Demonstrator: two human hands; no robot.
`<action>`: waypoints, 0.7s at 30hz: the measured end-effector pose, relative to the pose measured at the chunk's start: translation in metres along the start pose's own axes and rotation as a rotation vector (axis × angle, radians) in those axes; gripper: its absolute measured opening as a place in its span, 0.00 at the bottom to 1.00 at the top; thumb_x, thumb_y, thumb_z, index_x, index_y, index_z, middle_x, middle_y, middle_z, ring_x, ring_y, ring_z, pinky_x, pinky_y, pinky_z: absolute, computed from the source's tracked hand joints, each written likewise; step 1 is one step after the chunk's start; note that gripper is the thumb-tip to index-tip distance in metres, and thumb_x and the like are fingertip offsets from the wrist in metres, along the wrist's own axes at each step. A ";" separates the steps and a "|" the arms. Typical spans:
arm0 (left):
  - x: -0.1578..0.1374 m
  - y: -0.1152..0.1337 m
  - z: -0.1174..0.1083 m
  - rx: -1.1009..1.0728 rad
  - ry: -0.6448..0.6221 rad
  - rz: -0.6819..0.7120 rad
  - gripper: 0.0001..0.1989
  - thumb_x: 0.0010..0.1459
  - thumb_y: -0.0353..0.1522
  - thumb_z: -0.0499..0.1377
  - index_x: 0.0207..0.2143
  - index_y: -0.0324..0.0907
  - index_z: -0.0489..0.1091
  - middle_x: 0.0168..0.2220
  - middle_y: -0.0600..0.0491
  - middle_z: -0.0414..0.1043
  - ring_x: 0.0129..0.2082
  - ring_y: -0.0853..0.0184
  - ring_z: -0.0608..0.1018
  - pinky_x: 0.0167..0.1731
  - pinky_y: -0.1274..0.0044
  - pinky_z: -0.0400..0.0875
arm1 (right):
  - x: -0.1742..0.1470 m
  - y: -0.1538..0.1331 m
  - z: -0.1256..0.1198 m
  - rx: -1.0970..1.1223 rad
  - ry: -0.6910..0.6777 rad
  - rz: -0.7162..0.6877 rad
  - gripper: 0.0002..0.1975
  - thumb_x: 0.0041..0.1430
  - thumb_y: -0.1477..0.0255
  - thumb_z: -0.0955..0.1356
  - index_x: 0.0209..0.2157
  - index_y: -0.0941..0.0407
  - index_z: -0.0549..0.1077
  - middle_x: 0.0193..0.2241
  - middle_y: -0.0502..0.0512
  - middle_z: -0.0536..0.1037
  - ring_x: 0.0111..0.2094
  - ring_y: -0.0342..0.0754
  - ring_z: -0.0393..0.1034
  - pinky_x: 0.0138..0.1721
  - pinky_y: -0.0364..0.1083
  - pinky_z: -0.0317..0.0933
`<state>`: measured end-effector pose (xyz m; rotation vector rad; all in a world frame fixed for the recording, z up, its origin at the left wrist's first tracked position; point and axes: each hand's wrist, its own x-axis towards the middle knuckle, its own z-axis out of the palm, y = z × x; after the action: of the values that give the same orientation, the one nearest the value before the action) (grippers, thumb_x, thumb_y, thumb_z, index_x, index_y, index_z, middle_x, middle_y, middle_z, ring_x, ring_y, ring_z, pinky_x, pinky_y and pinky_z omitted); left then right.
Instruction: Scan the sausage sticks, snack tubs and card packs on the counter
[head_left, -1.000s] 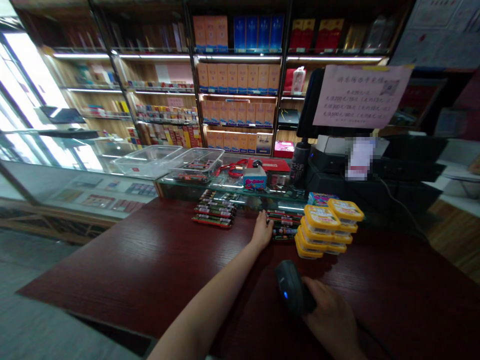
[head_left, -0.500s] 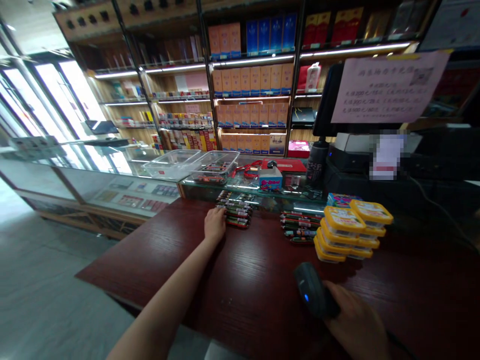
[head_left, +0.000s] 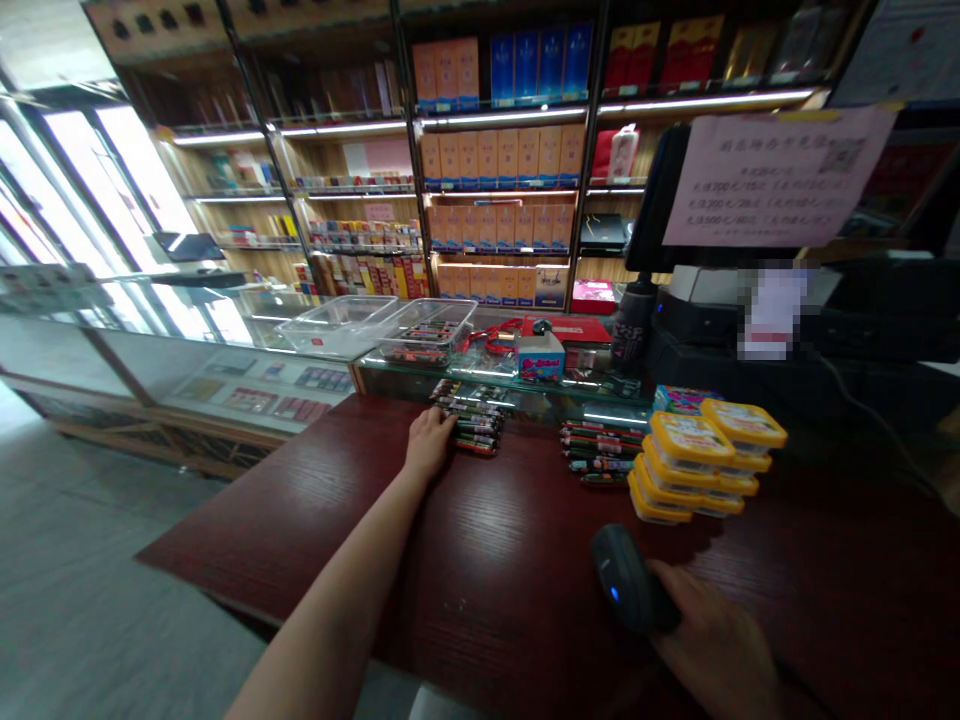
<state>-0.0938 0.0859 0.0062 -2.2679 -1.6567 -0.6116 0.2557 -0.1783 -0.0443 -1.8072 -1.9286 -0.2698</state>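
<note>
My left hand rests at the left end of a row of slim, dark, pen-like sticks with coloured bands. Its fingers are curled against their ends; the fingertips are partly hidden. In my right hand, low on the right, is a black handheld barcode scanner with a blue light glowing on it. The scanner's head points up and left over the table. A second pile of similar sticks lies to the right of the first, beside stacked yellow-lidded tubs.
Behind the dark wooden table runs a glass counter with a clear tray holding more sticks, and a small blue-pink box. A monitor with a pink notice stands at the right. Boxed goods fill the back shelves.
The view has shifted slightly. My left hand stays by the first row of sticks, its fingers a little further over their ends. My right hand and the scanner have hardly moved.
</note>
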 end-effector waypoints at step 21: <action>-0.070 0.097 -0.015 -0.530 -0.081 -0.067 0.13 0.59 0.32 0.53 0.47 0.43 0.61 0.45 0.48 0.71 0.44 0.61 0.75 0.44 0.71 0.67 | 0.010 -0.019 -0.022 0.072 -0.086 0.086 0.16 0.50 0.76 0.62 0.41 0.52 0.71 0.37 0.53 0.79 0.35 0.50 0.73 0.36 0.46 0.61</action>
<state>-0.0221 -0.0098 -0.0118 -2.6250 -1.7763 -1.0990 0.2413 -0.1820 -0.0174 -1.8761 -1.8865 -0.0937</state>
